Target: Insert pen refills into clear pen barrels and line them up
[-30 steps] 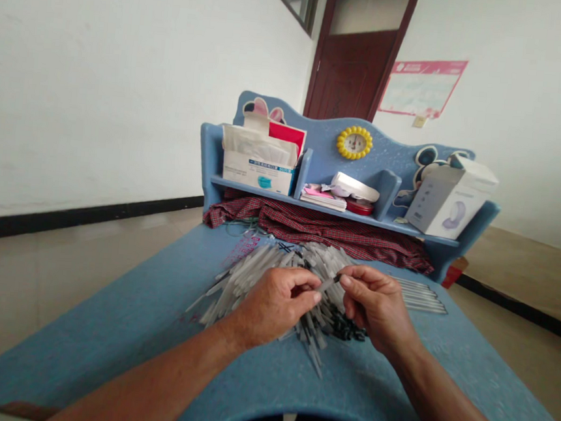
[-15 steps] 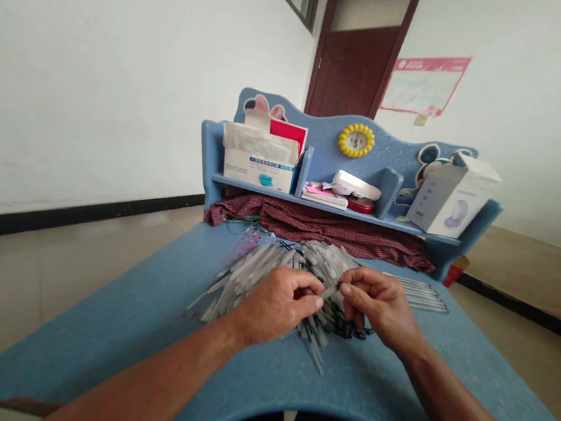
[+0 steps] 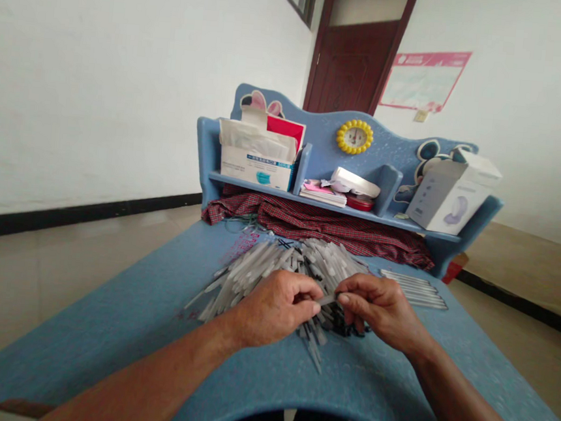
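Between my two hands runs a thin translucent plastic tube (image 3: 326, 300), much like a pen barrel. My left hand (image 3: 274, 308) pinches its left end with thumb and forefinger. At the other end, the fingertips of my right hand (image 3: 380, 308) are closed on a small dark piece (image 3: 337, 296), partly hidden by the fingers. Behind and below both hands spreads a loose pile of similar tubes (image 3: 250, 267), some with dark parts inside or at the ends. Small black pieces (image 3: 342, 324) lie at the pile's near right side, below my right hand.
A row of several slim tubes (image 3: 415, 291) lies side by side on the blue desk (image 3: 153, 317), right of the pile. Checked cloth (image 3: 318, 227) is bunched under the shelf, which carries a mask box (image 3: 255, 166), papers (image 3: 324, 193) and a white box (image 3: 451, 196).
The view has shifted slightly. My hands keep their grip on the tube and dark piece, and slightly more of the tube shows between them.
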`<state>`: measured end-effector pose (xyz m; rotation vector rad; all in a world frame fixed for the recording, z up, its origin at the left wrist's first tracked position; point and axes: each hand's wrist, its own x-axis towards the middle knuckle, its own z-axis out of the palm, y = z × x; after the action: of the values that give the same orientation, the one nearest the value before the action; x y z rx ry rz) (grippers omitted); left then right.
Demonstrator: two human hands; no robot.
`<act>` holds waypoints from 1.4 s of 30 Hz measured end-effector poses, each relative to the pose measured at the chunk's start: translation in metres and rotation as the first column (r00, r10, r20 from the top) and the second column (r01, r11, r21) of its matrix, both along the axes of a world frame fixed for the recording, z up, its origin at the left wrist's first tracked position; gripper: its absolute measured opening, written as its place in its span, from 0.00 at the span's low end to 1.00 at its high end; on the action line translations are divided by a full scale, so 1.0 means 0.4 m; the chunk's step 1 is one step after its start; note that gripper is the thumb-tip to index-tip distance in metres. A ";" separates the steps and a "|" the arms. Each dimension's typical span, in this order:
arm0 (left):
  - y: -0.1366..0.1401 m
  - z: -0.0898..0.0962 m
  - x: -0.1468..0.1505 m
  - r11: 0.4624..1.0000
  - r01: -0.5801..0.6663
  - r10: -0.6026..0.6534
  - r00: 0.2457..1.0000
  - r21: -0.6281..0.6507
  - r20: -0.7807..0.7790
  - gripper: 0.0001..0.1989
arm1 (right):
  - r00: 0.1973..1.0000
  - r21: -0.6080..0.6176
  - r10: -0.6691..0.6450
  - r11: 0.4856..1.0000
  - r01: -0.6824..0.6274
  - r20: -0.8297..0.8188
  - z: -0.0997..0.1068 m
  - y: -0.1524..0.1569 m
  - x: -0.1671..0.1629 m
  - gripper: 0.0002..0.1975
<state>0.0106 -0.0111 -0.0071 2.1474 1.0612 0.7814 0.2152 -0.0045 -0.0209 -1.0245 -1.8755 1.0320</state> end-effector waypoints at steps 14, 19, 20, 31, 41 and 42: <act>0.001 0.004 -0.004 0.999 0.051 -0.051 0.999 0.004 -0.014 0.09 | 0.999 0.016 0.007 1.000 -0.006 -0.037 -0.007 -0.009 -0.013 0.15; 0.000 0.000 -0.001 0.983 0.046 -0.032 0.996 0.178 -0.085 0.07 | 0.999 0.036 0.014 0.999 -0.015 0.033 -0.013 -0.008 -0.014 0.18; 0.000 0.000 -0.001 0.977 0.049 -0.031 0.996 0.207 -0.089 0.07 | 0.999 0.044 0.015 0.999 -0.017 0.048 -0.013 -0.008 -0.013 0.18; -0.010 -0.002 0.001 0.963 0.076 -0.040 0.990 0.259 -0.139 0.06 | 0.997 0.062 -0.047 0.997 0.043 0.059 -0.004 -0.017 -0.026 0.23; -0.005 -0.004 0.001 0.924 0.034 0.017 0.991 0.381 -0.130 0.03 | 0.999 -0.044 -0.011 0.999 0.013 0.042 -0.003 -0.008 -0.016 0.24; -0.005 -0.003 0.002 0.927 0.028 0.021 0.992 0.373 -0.126 0.04 | 1.000 -0.026 0.009 1.000 -0.008 0.029 -0.002 -0.007 -0.012 0.21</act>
<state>0.0113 -0.0133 -0.0082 2.5506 1.0367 0.9152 0.2106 -0.0074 -0.0217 -1.0531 -1.8959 1.0542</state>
